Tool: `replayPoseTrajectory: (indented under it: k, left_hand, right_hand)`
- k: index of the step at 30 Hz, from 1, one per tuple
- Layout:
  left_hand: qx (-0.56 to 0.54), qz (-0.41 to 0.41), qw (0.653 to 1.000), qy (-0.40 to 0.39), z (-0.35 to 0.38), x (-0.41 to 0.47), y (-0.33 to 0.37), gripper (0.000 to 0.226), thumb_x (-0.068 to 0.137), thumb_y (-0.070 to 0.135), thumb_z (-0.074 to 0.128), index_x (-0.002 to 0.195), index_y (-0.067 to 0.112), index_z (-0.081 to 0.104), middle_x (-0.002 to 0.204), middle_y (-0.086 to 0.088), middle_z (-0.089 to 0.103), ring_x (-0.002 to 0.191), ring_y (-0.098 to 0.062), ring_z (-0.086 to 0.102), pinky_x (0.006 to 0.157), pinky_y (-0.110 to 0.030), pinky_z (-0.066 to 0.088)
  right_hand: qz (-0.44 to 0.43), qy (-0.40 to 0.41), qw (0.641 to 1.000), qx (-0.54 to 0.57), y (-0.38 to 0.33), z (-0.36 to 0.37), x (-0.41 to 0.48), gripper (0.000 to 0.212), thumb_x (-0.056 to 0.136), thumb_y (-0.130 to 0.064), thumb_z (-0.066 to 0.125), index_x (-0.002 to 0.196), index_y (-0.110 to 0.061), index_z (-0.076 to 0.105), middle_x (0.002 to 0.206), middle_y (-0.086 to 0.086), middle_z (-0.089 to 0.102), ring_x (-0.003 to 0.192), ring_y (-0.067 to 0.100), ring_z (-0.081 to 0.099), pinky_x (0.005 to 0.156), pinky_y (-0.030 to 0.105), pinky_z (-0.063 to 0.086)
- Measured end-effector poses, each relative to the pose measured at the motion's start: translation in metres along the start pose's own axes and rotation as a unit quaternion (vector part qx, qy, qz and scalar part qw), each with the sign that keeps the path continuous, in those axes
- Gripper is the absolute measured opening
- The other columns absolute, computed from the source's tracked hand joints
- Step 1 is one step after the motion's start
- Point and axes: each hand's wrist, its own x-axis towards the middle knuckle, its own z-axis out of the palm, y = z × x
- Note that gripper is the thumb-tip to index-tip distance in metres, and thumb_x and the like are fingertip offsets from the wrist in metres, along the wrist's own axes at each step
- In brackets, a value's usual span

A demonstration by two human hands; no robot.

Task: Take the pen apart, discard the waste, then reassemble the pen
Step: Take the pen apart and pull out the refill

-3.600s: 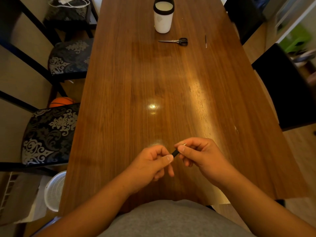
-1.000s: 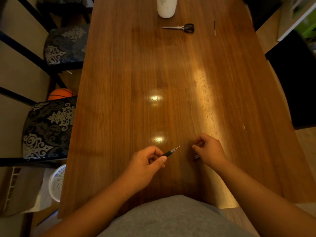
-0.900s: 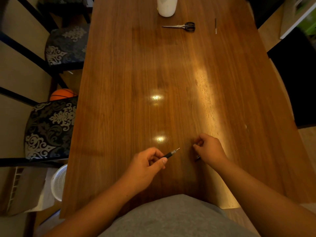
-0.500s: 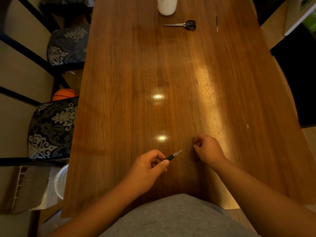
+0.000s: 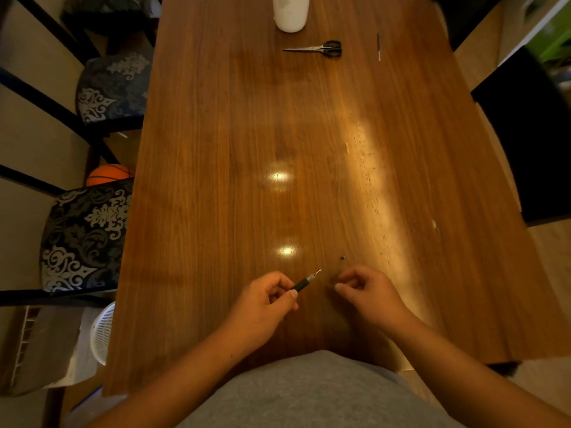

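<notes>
My left hand (image 5: 265,301) grips a black pen body (image 5: 304,283) near the table's front edge, its bare metal refill tip pointing up and to the right. My right hand (image 5: 367,291) hovers just right of the tip, fingers curled with thumb and forefinger close together; nothing is visible between them. A tiny dark pen part (image 5: 342,257) lies on the wood just beyond my right hand.
Far up the wooden table (image 5: 216,180) lie black-handled scissors (image 5: 321,49), a thin dark refill-like stick (image 5: 378,46) and a white cup (image 5: 290,12). Patterned chairs (image 5: 86,233) stand at the left, a dark chair (image 5: 525,143) at the right, a white basket (image 5: 103,332) on the floor.
My right hand pulled away from the pen tip, set a tiny part down on the table and has drawn back from it. My left hand keeps holding the pen body.
</notes>
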Motion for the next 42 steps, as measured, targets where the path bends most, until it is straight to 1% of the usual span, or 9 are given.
replayPoseTrajectory:
  k: [4,8,11,15,20,25,28,34,42]
  left_hand:
    - [-0.003,0.001,1.000,-0.003,0.007,-0.001,0.002,0.012,0.091,0.024,0.060,0.085,0.034,0.064,0.081,0.001,0.074,0.064,-0.009,0.062,0.063,-0.029,0.051]
    - [0.000,0.009,1.000,-0.019,0.013,-0.002,0.002,0.010,0.088,0.023,0.063,0.088,0.033,0.065,0.084,-0.002,0.073,0.076,-0.026,0.067,0.067,-0.035,0.054]
    - [0.006,0.019,0.999,-0.026,0.016,-0.002,0.004,0.011,0.087,0.023,0.065,0.088,0.034,0.064,0.085,-0.007,0.071,0.075,-0.026,0.067,0.067,-0.039,0.056]
    - [0.003,0.020,1.000,-0.023,0.017,-0.002,0.006,0.012,0.087,0.023,0.066,0.088,0.035,0.063,0.086,-0.008,0.072,0.073,-0.026,0.066,0.064,-0.033,0.052]
    - [-0.012,0.021,1.000,-0.020,0.018,-0.003,0.008,0.012,0.088,0.020,0.065,0.085,0.032,0.063,0.083,-0.010,0.072,0.066,-0.014,0.062,0.059,-0.026,0.048]
    - [-0.016,0.015,1.000,-0.017,0.017,-0.004,0.007,0.008,0.089,0.016,0.064,0.088,0.025,0.063,0.084,-0.011,0.072,0.066,-0.011,0.062,0.058,-0.021,0.049]
    - [-0.019,0.011,1.000,-0.012,0.016,-0.004,0.006,0.007,0.089,0.015,0.063,0.090,0.021,0.063,0.085,-0.012,0.072,0.065,-0.009,0.062,0.056,-0.016,0.048]
    - [-0.020,-0.001,1.000,-0.011,0.013,-0.001,-0.001,0.009,0.090,0.016,0.063,0.090,0.025,0.063,0.085,-0.009,0.072,0.066,-0.007,0.063,0.058,-0.019,0.049]
    - [-0.013,-0.018,1.000,0.000,0.008,-0.002,-0.010,0.008,0.091,0.017,0.062,0.092,0.025,0.064,0.082,-0.003,0.072,0.068,-0.007,0.064,0.060,-0.021,0.049]
  right_hand:
    - [-0.005,-0.062,0.985,0.161,-0.013,0.011,-0.036,0.010,0.086,-0.012,0.069,0.095,-0.013,0.072,0.072,0.004,0.068,0.060,0.009,0.062,0.053,0.018,0.048]
    - [-0.007,-0.067,0.960,0.273,-0.027,0.018,-0.048,0.015,0.087,-0.005,0.065,0.100,-0.003,0.071,0.076,0.007,0.072,0.058,0.010,0.063,0.052,0.022,0.049]
    - [-0.002,-0.063,0.948,0.311,-0.032,0.019,-0.048,0.010,0.088,-0.003,0.063,0.093,0.000,0.071,0.073,0.007,0.071,0.058,0.011,0.061,0.051,0.021,0.048]
    - [-0.006,-0.051,0.945,0.323,-0.034,0.017,-0.045,0.008,0.086,-0.003,0.065,0.089,-0.005,0.072,0.070,0.006,0.070,0.057,0.010,0.062,0.050,0.021,0.048]
    - [-0.020,-0.021,0.946,0.322,-0.035,0.018,-0.045,0.007,0.084,-0.006,0.069,0.086,-0.009,0.074,0.080,0.005,0.071,0.057,0.010,0.061,0.049,0.021,0.047]
    - [-0.052,0.006,0.952,0.303,-0.043,0.014,-0.043,0.008,0.086,-0.004,0.066,0.084,-0.009,0.072,0.069,-0.002,0.068,0.056,0.008,0.060,0.048,0.019,0.047]
    - [-0.062,0.024,0.949,0.307,-0.049,0.007,-0.038,0.008,0.089,-0.004,0.062,0.084,-0.008,0.067,0.071,0.003,0.066,0.060,0.010,0.062,0.049,0.020,0.048]
    - [-0.073,0.055,0.947,0.308,-0.059,-0.012,-0.020,0.010,0.094,-0.008,0.055,0.087,-0.011,0.060,0.076,0.004,0.076,0.063,0.011,0.069,0.049,0.023,0.050]
    - [-0.094,0.068,0.951,0.288,-0.064,-0.032,0.002,0.010,0.089,-0.001,0.061,0.094,-0.010,0.061,0.078,0.004,0.075,0.071,0.015,0.072,0.053,0.022,0.055]
